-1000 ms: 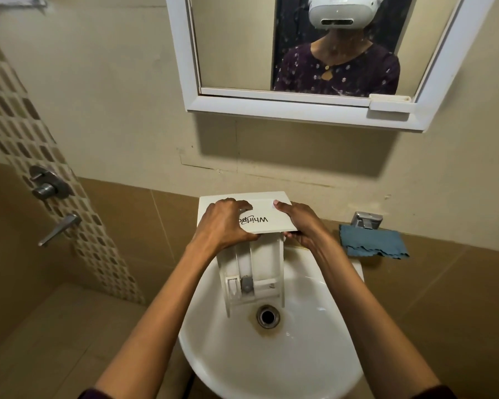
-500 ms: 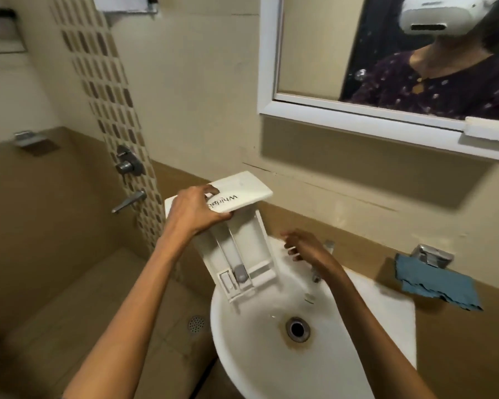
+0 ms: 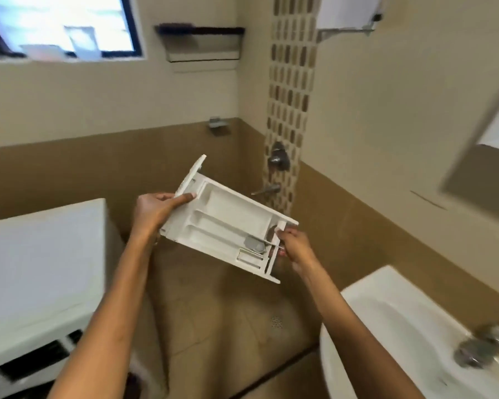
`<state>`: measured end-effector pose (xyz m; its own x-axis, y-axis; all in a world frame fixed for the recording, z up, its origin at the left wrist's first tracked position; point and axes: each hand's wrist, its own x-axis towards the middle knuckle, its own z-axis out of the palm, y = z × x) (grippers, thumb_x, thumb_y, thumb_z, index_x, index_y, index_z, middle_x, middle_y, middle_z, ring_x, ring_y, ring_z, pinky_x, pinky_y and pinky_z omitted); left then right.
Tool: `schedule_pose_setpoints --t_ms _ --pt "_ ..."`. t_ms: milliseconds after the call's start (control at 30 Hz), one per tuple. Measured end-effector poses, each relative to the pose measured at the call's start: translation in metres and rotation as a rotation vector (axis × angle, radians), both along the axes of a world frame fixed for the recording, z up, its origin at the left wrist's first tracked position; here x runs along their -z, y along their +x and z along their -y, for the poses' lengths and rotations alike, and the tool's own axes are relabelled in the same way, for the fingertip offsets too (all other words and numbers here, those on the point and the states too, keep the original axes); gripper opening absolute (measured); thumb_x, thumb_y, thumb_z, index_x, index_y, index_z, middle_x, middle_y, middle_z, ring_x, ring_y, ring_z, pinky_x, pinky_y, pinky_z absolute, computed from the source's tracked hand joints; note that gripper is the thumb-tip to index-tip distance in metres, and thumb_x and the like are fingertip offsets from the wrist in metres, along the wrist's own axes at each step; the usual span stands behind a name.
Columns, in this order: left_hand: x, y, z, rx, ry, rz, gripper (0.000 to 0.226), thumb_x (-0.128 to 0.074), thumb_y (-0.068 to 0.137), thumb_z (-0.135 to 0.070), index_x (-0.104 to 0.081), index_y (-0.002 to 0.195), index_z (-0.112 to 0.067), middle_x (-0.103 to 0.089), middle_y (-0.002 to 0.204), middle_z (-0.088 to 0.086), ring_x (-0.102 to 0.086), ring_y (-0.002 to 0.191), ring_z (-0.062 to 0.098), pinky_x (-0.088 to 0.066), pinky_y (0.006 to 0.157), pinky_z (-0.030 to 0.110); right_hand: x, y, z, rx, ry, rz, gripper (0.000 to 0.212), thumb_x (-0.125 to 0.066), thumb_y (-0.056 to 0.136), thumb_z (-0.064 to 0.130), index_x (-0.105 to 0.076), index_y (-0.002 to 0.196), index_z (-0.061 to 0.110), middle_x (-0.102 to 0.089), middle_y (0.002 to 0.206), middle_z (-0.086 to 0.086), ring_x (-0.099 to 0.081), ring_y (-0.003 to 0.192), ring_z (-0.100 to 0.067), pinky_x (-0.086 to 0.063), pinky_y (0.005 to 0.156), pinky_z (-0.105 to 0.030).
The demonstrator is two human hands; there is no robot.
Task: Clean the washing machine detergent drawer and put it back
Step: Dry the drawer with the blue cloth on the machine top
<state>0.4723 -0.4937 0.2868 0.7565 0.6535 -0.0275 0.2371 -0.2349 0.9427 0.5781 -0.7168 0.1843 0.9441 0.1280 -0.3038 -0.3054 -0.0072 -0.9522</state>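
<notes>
While the detergent drawer (image 3: 228,223) hung tilted between washing machine (image 3: 41,269) and basin (image 3: 386,306), the left hand (image 3: 153,211) gripped its front panel; the right hand (image 3: 294,246) apparently pinched its rear edge.

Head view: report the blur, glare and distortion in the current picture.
Head view: the window is blown out to white glare; head view: motion blur smears the tap, washing machine and mirror edge; head view: the detergent drawer is fairly sharp, compartments legible; head view: wide-angle bows the wall lines.
</notes>
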Motion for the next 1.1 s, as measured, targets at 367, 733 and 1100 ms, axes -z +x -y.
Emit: schedule_pose_setpoints --t_ms 367,733,1100 --pt "0.014 -0.137 -0.234 -0.374 -0.156 0.022 0.038 -0.077 0.070 -0.042 -0.068 0.092 -0.011 -0.063 0.092 0.008 -0.058 0.085 0.028 -0.047 0.076 0.035 -0.010 -0.067 -0.277 -0.261 -0.076 0.103 0.022 -0.058 0.090 0.008 -0.057 0.069 0.013 -0.051 0.063 0.001 -0.043 0.056 -0.008 -0.038 0.048 -0.015" --pt "0.046 -0.251 -0.421 -0.621 -0.364 -0.004 0.078 -0.080 0.065 -0.046 -0.054 0.123 0.000 -0.060 0.119 0.015 -0.058 0.106 0.035 -0.048 0.094 0.045 -0.002 -0.138 -0.493 -0.546 -0.225 0.170 0.022 -0.058 0.085 0.003 -0.065 0.105 -0.002 -0.059 0.065 -0.005 -0.054 0.048 -0.006 -0.041 0.055 -0.017" --pt "0.083 -0.306 -0.523 -0.707 -0.384 -0.118 0.067 -0.066 0.081 -0.047 -0.055 0.123 0.004 -0.061 0.119 0.021 -0.060 0.107 0.035 -0.048 0.096 0.045 0.039 -0.181 -0.621 -0.697 -0.433 0.155 0.018 -0.052 0.087 0.002 -0.068 0.092 -0.005 -0.068 0.094 -0.022 -0.058 0.078 -0.026 -0.039 0.066 -0.025"
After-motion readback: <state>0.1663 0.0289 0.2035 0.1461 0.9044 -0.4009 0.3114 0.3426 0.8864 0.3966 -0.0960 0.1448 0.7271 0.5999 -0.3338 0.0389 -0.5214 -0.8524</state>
